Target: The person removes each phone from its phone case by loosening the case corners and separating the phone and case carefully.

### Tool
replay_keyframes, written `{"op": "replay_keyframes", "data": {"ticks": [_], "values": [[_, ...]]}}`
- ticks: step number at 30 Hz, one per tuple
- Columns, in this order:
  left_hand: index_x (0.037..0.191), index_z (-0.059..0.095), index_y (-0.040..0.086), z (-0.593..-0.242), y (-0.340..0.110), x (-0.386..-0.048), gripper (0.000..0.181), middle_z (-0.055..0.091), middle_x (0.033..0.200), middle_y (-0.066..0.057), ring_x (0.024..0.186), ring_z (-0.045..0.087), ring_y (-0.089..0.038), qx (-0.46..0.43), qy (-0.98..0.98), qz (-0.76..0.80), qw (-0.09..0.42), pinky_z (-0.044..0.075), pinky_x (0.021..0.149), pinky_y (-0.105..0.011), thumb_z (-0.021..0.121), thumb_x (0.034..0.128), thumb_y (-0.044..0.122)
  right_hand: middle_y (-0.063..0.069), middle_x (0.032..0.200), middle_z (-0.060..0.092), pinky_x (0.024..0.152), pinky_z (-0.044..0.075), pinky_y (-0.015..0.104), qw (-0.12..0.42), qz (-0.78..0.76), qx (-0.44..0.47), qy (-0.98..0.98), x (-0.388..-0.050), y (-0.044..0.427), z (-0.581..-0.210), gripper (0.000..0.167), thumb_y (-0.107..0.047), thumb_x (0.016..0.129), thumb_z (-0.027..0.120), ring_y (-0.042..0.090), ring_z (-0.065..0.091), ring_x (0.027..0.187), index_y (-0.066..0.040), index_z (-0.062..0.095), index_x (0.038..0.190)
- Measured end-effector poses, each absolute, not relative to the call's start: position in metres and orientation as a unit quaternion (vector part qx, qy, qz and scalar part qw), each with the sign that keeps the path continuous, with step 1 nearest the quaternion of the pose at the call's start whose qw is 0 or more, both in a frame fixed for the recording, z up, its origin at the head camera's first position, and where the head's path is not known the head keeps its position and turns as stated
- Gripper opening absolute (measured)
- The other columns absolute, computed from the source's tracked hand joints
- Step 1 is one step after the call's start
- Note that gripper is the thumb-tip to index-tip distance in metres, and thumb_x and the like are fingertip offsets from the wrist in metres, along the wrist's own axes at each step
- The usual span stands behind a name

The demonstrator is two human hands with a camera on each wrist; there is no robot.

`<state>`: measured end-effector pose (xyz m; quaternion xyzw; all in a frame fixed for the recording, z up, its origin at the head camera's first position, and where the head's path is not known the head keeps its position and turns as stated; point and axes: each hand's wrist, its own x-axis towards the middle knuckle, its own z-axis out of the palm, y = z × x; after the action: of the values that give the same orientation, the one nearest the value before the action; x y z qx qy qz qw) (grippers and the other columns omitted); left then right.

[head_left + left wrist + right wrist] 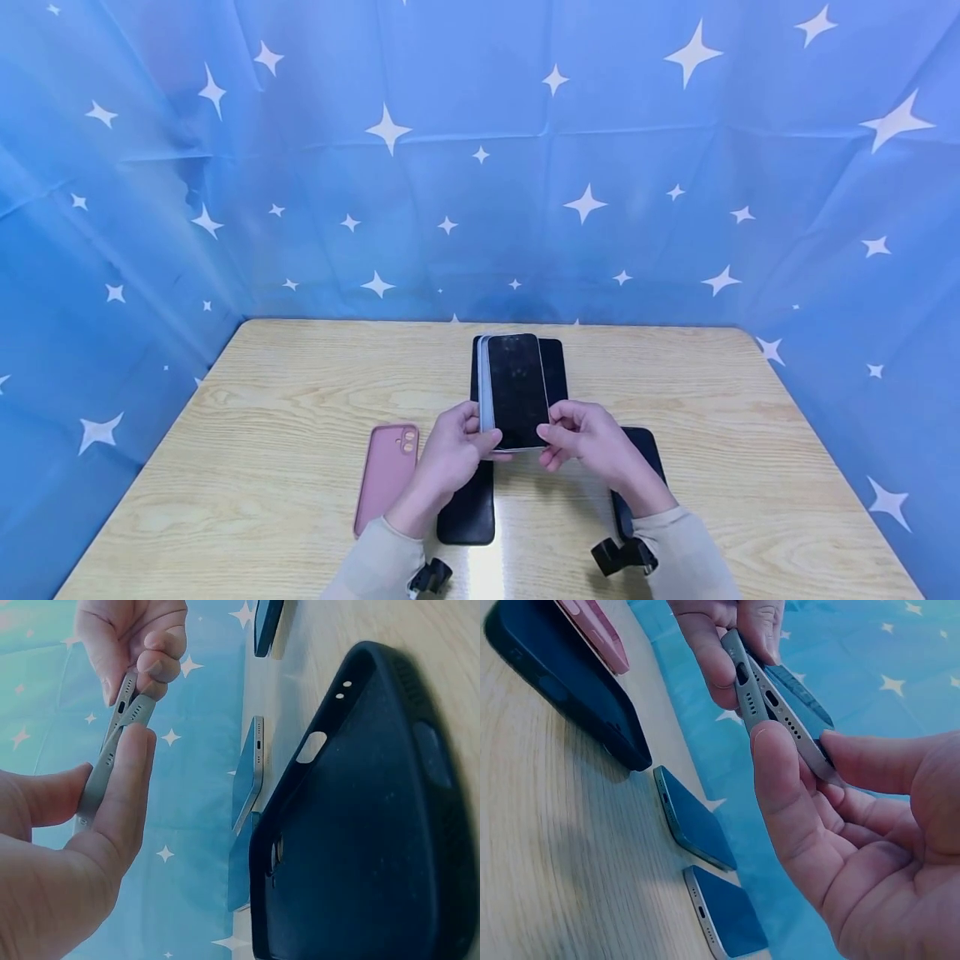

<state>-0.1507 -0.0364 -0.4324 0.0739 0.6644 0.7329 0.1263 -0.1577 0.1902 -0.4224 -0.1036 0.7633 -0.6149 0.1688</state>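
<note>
In the head view a phone (517,387) with a dark screen is held over the table, tilted against a grey phone case (486,392). My left hand (456,450) pinches the case between thumb and fingers at its lower left. My right hand (588,442) grips the phone's lower right corner, thumb over the screen edge. From the right wrist, the phone's port end (776,705) sits at an angle to the case's bottom edge (750,694), so the two overlap at one side and gape at the other. Fingers hide part of both.
A pink phone case (384,479) lies left of my left forearm. One black case (467,508) lies between my arms, and a dark phone-shaped item (647,450) lies under my right forearm. Behind the held phone, two more phones lie on the table, one dark (555,371). A starry blue curtain (480,192) surrounds the table.
</note>
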Motion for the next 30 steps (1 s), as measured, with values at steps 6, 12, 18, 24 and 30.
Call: {"op": "replay_keyframes", "data": {"ticks": [6, 12, 18, 24, 30], "values": [[0.124, 0.056, -0.014, -0.434, -0.035, -0.151, 0.024, 0.071, 0.112, -0.028, 0.098, 0.075, -0.037, 0.072, 0.659, 0.738, 0.127, 0.065, 0.083, -0.041, 0.056, 0.0999, -0.008, 0.018, 0.081, 0.069, 0.068, 0.065, 0.039, 0.164, -0.612, -0.103, 0.767, -0.158, 0.192, -0.423, 0.021, -0.009, 0.104, 0.061, 0.042, 0.073, 0.077, 0.004, 0.053, 0.090], [0.125, 0.055, -0.014, -0.434, -0.035, -0.151, 0.026, 0.071, 0.114, -0.028, 0.100, 0.074, -0.035, 0.069, 0.654, 0.742, 0.130, 0.065, 0.083, -0.042, 0.056, 0.0999, -0.008, 0.022, 0.082, 0.071, 0.065, 0.065, 0.038, 0.171, -0.610, -0.099, 0.768, -0.159, 0.194, -0.423, 0.020, -0.009, 0.104, 0.061, 0.034, 0.073, 0.071, 0.005, 0.054, 0.091], [0.126, 0.055, -0.013, -0.434, -0.033, -0.151, 0.026, 0.070, 0.116, -0.028, 0.101, 0.074, -0.035, 0.060, 0.649, 0.745, 0.140, 0.065, 0.083, -0.041, 0.055, 0.1005, -0.008, 0.026, 0.085, 0.070, 0.062, 0.065, 0.038, 0.177, -0.611, -0.110, 0.764, -0.159, 0.198, -0.424, 0.021, -0.008, 0.105, 0.059, 0.029, 0.072, 0.068, 0.008, 0.054, 0.093], [0.126, 0.056, -0.013, -0.434, -0.033, -0.152, 0.026, 0.070, 0.114, -0.026, 0.099, 0.074, -0.033, 0.047, 0.650, 0.745, 0.142, 0.065, 0.083, -0.039, 0.054, 0.1005, -0.009, 0.029, 0.086, 0.069, 0.063, 0.065, 0.039, 0.162, -0.612, -0.120, 0.765, -0.159, 0.202, -0.426, 0.021, -0.008, 0.106, 0.057, 0.035, 0.072, 0.069, 0.010, 0.053, 0.094], [0.123, 0.055, -0.015, -0.435, -0.031, -0.152, 0.023, 0.071, 0.109, -0.025, 0.097, 0.074, -0.033, 0.033, 0.651, 0.746, 0.137, 0.065, 0.082, -0.039, 0.053, 0.1002, -0.010, 0.033, 0.086, 0.067, 0.062, 0.064, 0.039, 0.151, -0.619, -0.129, 0.760, -0.159, 0.204, -0.427, 0.022, -0.006, 0.105, 0.058, 0.033, 0.072, 0.067, 0.011, 0.053, 0.093]]}}
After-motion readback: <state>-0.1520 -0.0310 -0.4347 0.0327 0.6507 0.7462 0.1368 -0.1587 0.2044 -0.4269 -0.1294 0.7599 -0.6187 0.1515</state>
